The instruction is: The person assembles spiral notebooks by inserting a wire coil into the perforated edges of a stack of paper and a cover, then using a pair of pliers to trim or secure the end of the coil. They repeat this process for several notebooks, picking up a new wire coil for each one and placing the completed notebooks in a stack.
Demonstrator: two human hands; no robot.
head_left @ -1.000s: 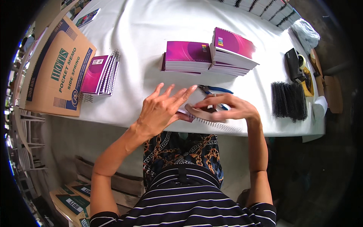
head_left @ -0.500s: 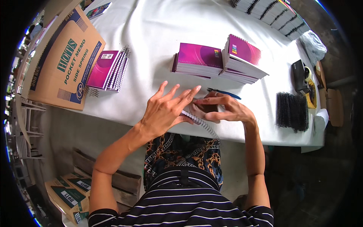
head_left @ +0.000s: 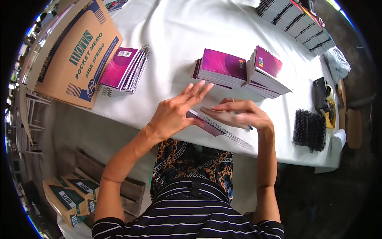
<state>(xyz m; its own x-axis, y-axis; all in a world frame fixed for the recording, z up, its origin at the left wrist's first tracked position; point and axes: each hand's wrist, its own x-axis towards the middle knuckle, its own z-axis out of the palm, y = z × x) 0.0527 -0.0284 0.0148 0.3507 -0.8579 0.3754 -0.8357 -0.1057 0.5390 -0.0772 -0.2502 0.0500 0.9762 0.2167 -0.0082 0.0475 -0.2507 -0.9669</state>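
Observation:
Near the table's front edge, my left hand (head_left: 172, 113) grips a small notebook (head_left: 214, 126) with a purple cover, its thumb pressed on the near side and its fingers raised beyond it. A wire coil (head_left: 238, 139) runs along the notebook's punched edge, its loose end trailing off to the right. My right hand (head_left: 250, 114), smeared by motion, is closed around a flat brownish piece (head_left: 217, 114) just above the coil; I cannot make out what it is. Only a blue handle tip (head_left: 250, 127) of the pliers shows below that hand.
Two stacks of purple notebooks (head_left: 223, 65) (head_left: 266, 65) stand beyond my hands. More coil-bound notebooks (head_left: 119, 67) lean by a cardboard box (head_left: 79, 55) at left. Black coils (head_left: 309, 130), a black box (head_left: 320, 94) and yellow tape (head_left: 330, 113) lie at right; bound stacks (head_left: 294, 24) stand far right.
My right hand and the brownish piece have shifted right along the coil. More of the notebook's purple cover shows, and the pliers are now mostly covered. The whole view has shifted slightly.

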